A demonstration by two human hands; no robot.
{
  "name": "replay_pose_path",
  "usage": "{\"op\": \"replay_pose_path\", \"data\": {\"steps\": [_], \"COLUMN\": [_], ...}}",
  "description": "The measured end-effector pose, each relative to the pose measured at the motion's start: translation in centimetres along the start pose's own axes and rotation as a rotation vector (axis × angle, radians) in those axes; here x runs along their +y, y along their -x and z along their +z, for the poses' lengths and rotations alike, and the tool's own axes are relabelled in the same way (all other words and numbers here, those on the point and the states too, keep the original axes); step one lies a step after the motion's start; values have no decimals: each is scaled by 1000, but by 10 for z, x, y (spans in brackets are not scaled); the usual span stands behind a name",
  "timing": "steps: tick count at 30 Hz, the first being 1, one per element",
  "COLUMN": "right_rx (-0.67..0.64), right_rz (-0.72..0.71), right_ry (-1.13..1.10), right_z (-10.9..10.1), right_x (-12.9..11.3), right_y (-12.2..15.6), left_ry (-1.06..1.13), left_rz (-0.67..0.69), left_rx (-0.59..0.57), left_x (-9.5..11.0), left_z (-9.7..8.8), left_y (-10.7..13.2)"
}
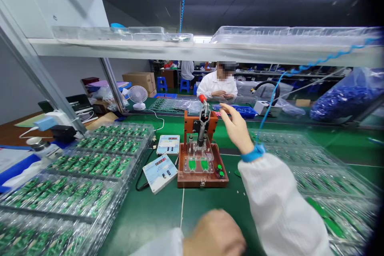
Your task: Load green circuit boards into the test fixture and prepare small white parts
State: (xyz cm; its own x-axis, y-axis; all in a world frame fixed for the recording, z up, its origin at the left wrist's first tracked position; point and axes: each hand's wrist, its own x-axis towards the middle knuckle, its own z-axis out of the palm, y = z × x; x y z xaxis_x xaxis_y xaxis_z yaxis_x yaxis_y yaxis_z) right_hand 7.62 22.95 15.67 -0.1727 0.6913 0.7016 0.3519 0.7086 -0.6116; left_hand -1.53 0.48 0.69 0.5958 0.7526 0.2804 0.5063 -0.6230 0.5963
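My right hand (237, 128) is raised in the air just right of the red-knobbed lever (203, 98) of a wooden-based press test fixture (202, 182), not touching it, with its fingers apart and nothing visible in them. Two green circuit boards (198, 164) lie in the fixture's clear holder. My left hand (214, 234) is motion-blurred at the bottom edge, near the fixture's front, and its grip cannot be made out. Two digital meter boxes (168, 144) (160, 173) stand left of the fixture.
Stacked clear trays of green circuit boards (105, 156) (318, 172) flank the green bench. An overhead shelf (180, 50) carries clear trays. A blue coiled hose (312, 64) hangs at right. Beyond the bench, a co-worker in white (217, 88) sits behind a blue tray (243, 111).
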Motion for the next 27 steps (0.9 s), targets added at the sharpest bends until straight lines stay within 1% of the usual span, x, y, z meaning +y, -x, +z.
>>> {"op": "replay_pose_path", "data": {"steps": [1, 2, 3, 4, 6, 7, 9, 11, 13, 16, 17, 18, 19, 20, 22, 24, 25, 27], "right_rx": [53, 58, 7, -78, -232, -290, -347, -359, -352, -330, -313, -299, -291, -290, -302, -303, -295, -290], "right_rz": [65, 118, 141, 132, 88, 82, 111, 152, 198, 317, 380, 449, 518, 585, 684, 739, 772, 856], "right_ry": [-5, 2, 22, 51, 115, 147, 176, 162, 103, 13, -51, -147, -271, -413, -648, -732, -752, -767], "right_z": [-4, -6, -5, -1, 12, 19, 32, 39, 37, 24, 18, 12, 6, 1, -8, -16, -21, -30], "right_x": [8, 15, 21, 25, 27, 26, 20, 15, 13, 11, 9, 6, 1, -5, -17, -27, -30, -35], "right_y": [25, 49, 72, 93, 123, 133, 140, 136, 131, 134, 140, 148, 157, 168, 189, 207, 215, 229], "left_ry": [-27, -54, -99, -157, -296, -354, -446, -480, -442, -301, -257, -210, -165, -119, -16, 96, 152, 248], "left_rz": [-98, -242, -337, -386, -420, -418, -398, -374, -378, -441, -460, -477, -483, -473, -443, -446, -461, -487], "left_rx": [133, 353, 536, 612, 636, 607, 554, 553, 604, 714, 759, 773, 765, 726, 585, 478, 464, 485], "left_x": [-8, -18, -29, -41, -65, -75, -92, -101, -104, -99, -95, -91, -86, -79, -66, -52, -45, -33], "left_z": [-17, -34, -51, -65, -86, -92, -96, -94, -92, -91, -91, -89, -86, -82, -69, -50, -40, -19], "left_y": [4, 7, 9, 10, 8, 5, -3, -9, -10, 1, 7, 13, 18, 22, 27, 28, 28, 30]}}
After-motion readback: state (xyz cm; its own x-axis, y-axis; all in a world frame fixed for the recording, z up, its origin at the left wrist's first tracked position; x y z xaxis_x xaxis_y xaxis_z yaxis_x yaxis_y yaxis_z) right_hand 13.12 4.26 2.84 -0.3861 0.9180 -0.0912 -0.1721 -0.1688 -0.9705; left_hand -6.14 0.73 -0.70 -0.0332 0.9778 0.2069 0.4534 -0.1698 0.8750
